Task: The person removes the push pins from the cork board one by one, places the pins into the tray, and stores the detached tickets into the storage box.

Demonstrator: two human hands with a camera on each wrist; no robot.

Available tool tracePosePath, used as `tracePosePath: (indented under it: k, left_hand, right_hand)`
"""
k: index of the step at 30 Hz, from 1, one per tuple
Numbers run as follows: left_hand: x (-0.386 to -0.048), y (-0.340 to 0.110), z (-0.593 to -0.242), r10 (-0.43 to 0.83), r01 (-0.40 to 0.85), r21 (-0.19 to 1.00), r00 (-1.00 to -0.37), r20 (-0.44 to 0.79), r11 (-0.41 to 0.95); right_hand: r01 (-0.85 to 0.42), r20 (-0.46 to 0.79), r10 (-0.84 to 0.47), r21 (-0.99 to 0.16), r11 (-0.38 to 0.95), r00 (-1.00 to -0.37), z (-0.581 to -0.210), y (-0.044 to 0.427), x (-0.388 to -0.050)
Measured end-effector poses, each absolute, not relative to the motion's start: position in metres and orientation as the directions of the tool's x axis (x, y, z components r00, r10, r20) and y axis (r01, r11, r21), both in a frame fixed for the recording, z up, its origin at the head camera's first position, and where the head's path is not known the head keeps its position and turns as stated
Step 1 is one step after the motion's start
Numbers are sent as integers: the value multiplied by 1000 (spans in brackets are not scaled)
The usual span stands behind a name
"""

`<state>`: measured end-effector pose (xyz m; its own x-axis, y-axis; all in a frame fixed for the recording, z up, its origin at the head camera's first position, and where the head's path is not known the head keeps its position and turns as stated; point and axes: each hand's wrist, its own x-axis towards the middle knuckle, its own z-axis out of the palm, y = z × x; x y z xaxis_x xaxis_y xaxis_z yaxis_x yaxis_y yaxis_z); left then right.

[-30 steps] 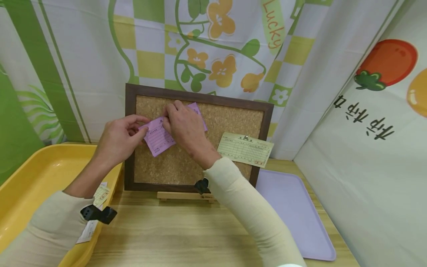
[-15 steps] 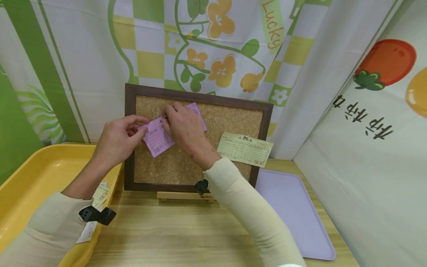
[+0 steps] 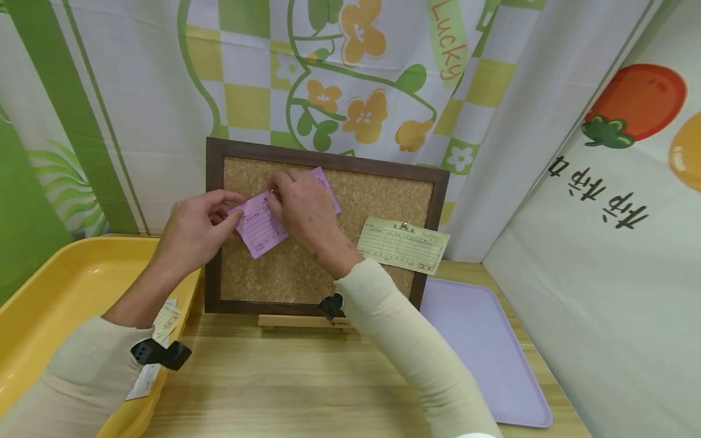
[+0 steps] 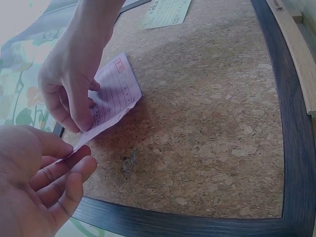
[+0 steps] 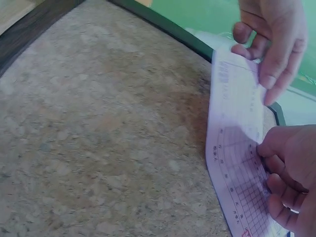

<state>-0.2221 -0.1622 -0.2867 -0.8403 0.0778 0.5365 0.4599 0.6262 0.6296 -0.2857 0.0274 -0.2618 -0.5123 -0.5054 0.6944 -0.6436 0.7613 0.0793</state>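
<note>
A pink printed receipt slip [image 3: 260,230] lies tilted against the upper left of a framed cork board [image 3: 306,277]. My left hand [image 3: 191,230] pinches its left end between thumb and fingers, as the left wrist view also shows. At the slip's upper edge my right hand [image 3: 308,210] has its fingers curled, with the thumb pressed on the paper [image 5: 232,123]. A tiny shiny spot shows by the right fingertips; what it is stays too small to tell. The slip's middle is hidden behind this hand. A pale green receipt slip [image 3: 402,246] hangs from a metal clip [image 3: 404,225] on the right.
Left of the board stands a yellow tray [image 3: 93,243] with several paper slips [image 3: 164,319] inside. A lilac tray [image 3: 482,347] lies on the wooden table [image 3: 306,389] at the right. A small wooden stand [image 3: 301,321] supports the board. A patterned curtain [image 3: 246,67] hangs behind.
Both hands stay at nearly the same place on the pink slip. My right hand's fingers shift very slightly, and the shiny spot beside them shows more clearly.
</note>
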Motion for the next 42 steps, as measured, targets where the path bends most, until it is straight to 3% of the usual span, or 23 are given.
tracePosePath:
  k: [22,34,42]
  left_hand:
    - [-223,-164,-286,71,457,625,-838,541,633]
    - [-224,-162,-288,73,464,633,-837,542,620]
    - [-224,-163,-289,78,472,633,-834,546,614]
  right_hand:
    - [-667,711,-513,84,740,-480,-262,25,-286]
    - [-647,676,-504,52,760,-538,-258,25,-287]
    - [-644,698,-512,96,759,-500,-261,27,-288]
